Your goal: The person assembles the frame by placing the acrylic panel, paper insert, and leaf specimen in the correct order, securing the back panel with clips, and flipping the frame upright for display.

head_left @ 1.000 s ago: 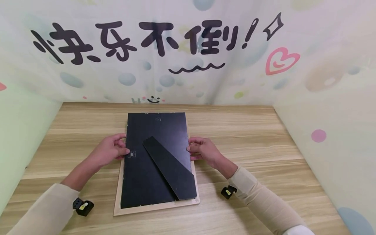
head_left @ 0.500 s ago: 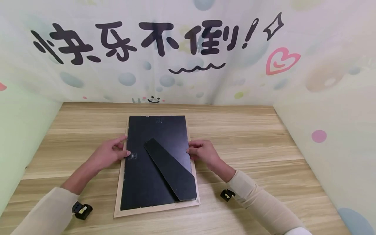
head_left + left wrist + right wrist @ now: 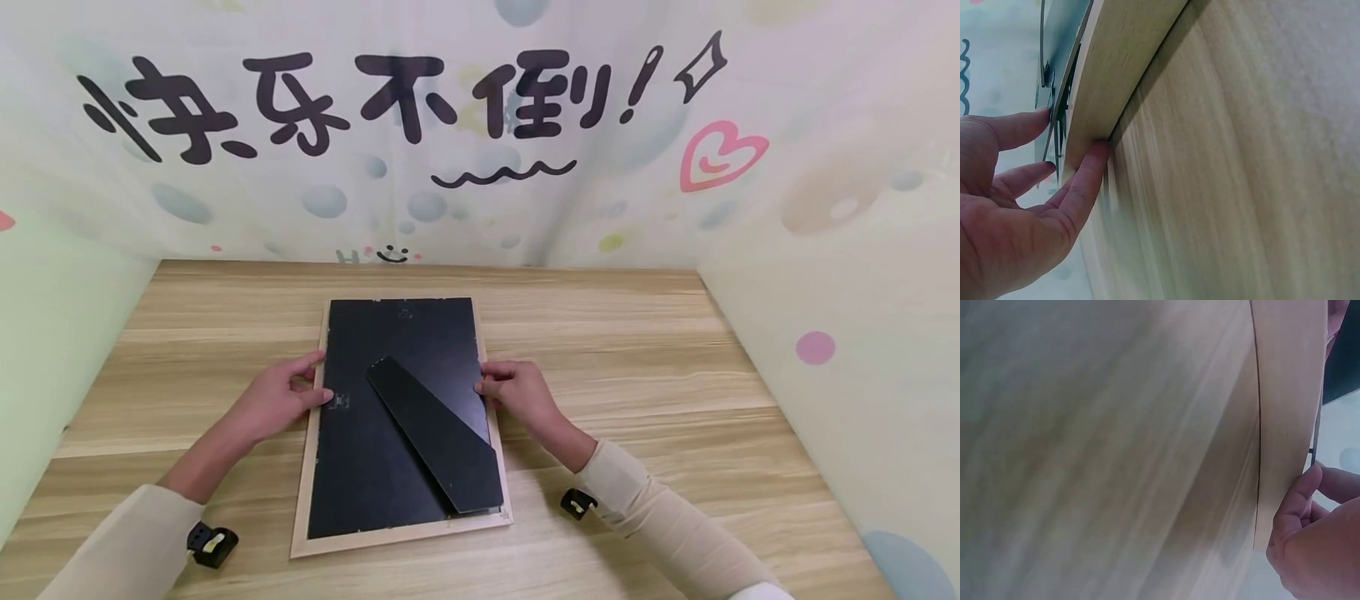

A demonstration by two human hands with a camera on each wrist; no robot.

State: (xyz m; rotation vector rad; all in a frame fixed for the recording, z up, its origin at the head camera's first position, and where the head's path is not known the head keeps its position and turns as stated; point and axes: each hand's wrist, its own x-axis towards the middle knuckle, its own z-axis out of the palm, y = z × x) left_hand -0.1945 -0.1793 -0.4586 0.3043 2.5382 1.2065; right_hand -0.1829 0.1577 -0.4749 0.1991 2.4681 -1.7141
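A picture frame with a light wooden rim (image 3: 303, 500) lies face down on the table. Its black backing board (image 3: 360, 475) sits within the rim, and a black easel leg (image 3: 438, 437) slants across it. My left hand (image 3: 277, 396) holds the board's left edge, thumb on top; in the left wrist view, one finger touches the frame's wooden side (image 3: 1104, 75) and a narrow gap shows under the board. On the opposite edge, my right hand (image 3: 528, 396) pinches the board between thumb and fingers. The frame's front is hidden.
The wood-grain table (image 3: 637, 358) spreads around the frame. Behind it hangs a printed cloth (image 3: 480, 208) with black lettering, and pale walls stand on both sides. Each wrist carries a small black camera mount (image 3: 213, 546).
The backing board has come down and slightly toward me, so the frame's far side rims now show beside it. Both hands have moved slightly nearer with it.
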